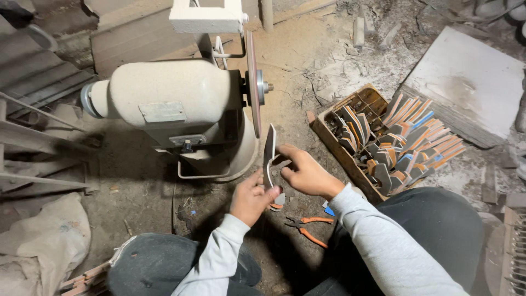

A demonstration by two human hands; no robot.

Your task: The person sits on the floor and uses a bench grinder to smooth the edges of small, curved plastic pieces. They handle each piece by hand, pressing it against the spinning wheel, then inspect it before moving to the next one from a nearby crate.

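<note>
Left hand [251,198] and right hand [304,172]: fingers closed around thin, curved grey metal blade [269,153], held upright, edge-on, just right of the cream bench grinder's thin reddish disc [253,82].

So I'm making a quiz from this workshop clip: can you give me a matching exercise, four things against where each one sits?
Things:
1. blade
2. pliers
3. wooden crate
4. grinding wheel

Places:
A. on the floor between the knees
B. held in both hands
C. on the grinder's shaft
D. on the floor to the right, full of blades

Pairs: 1-B, 2-A, 3-D, 4-C
</note>
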